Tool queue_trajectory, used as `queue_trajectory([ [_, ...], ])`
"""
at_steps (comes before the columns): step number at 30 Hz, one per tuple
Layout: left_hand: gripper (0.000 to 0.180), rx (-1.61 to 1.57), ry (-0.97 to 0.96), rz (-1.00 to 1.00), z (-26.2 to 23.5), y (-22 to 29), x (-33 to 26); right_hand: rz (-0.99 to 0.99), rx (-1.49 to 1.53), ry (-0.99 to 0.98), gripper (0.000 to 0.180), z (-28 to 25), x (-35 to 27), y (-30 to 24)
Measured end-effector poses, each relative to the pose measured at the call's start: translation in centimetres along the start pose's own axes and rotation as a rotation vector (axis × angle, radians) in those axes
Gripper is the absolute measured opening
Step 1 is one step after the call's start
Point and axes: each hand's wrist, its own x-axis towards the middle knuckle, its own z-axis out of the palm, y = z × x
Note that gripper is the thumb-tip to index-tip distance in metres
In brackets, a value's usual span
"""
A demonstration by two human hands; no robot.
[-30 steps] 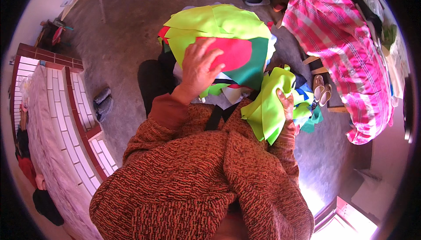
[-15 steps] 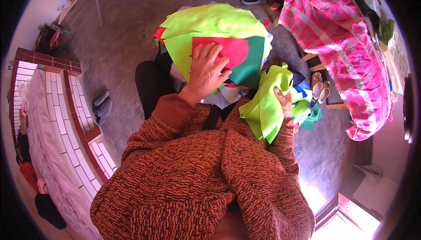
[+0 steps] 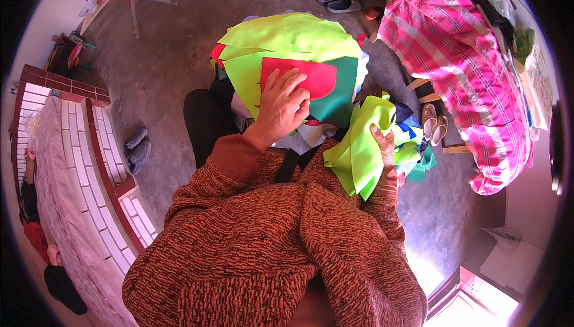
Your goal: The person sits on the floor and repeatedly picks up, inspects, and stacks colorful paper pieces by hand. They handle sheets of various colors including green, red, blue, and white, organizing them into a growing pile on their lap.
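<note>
**Q:** Setting, and where are the hands?

**Me:** Bare concrete floor (image 3: 179, 46), seen from above; I am seated with a heap of cloth pieces on my lap. My left hand (image 3: 281, 109) lies flat on the red cloth piece (image 3: 314, 76), fingers spread wide and pressing, not pinching. That red piece sits on top of the lime-green cloth stack (image 3: 287, 43), with a dark green piece (image 3: 335, 100) just beside it. My right hand (image 3: 382, 147) is closed around a bunched lime-green cloth (image 3: 356, 153), thumb outside, the bundle hanging below the grip.

**Q:** Risks from here?

**Me:** My judgement: the stack is loose and overhangs my knees, so a sideways push from the flat palm could slide the red piece, or the whole heap, onto the floor. The bunched cloth could also drag the blue and teal scraps (image 3: 418, 159) along, since they lie touching it.

**Q:** Surroundings, obstructions?

**Me:** Pink plaid bedding (image 3: 460, 58) to my right, pale slippers (image 3: 433, 124) beside it, dark shoes (image 3: 335, 1) ahead, grey shoes (image 3: 137, 144) by a tiled brick ledge (image 3: 89, 165) to my left. My own bundle hides part of the lap heap.
</note>
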Motion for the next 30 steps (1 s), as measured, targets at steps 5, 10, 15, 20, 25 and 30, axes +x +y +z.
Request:
queue_trajectory([
  [5, 0.017, 0.022, -0.066, 0.020, -0.2, 0.2, -0.4, -0.005, 0.013, 0.004, 0.048, 0.0, -0.1, 0.1],
  [10, 0.017, -0.021, -0.104, 0.012, -0.6, 0.6, 0.0, -0.003, 0.022, 0.020, 0.045, -0.2, -0.2, 0.1],
  [15, 0.018, -0.158, -0.048, -0.019, -0.8, 2.3, 0.7, -0.001, 0.095, -0.029, 0.044, 0.3, -0.2, -0.1],
  [20, 0.019, -0.645, -0.152, -0.217, 1.4, 4.9, 0.2, -0.018, 0.032, -0.042, 0.043, -0.2, 0.0, 0.2],
  [25, 0.035, -0.941, -0.569, -0.663, 3.8, 6.2, -0.9, -0.009, 0.065, -0.036, 0.042, -0.6, -0.1, 0.5],
  [30, 0.037, -0.963, -0.738, -0.752, 4.5, 6.8, 0.2, -0.041, -0.061, -0.016, 0.050, -1.8, 0.0, 0.9],
])
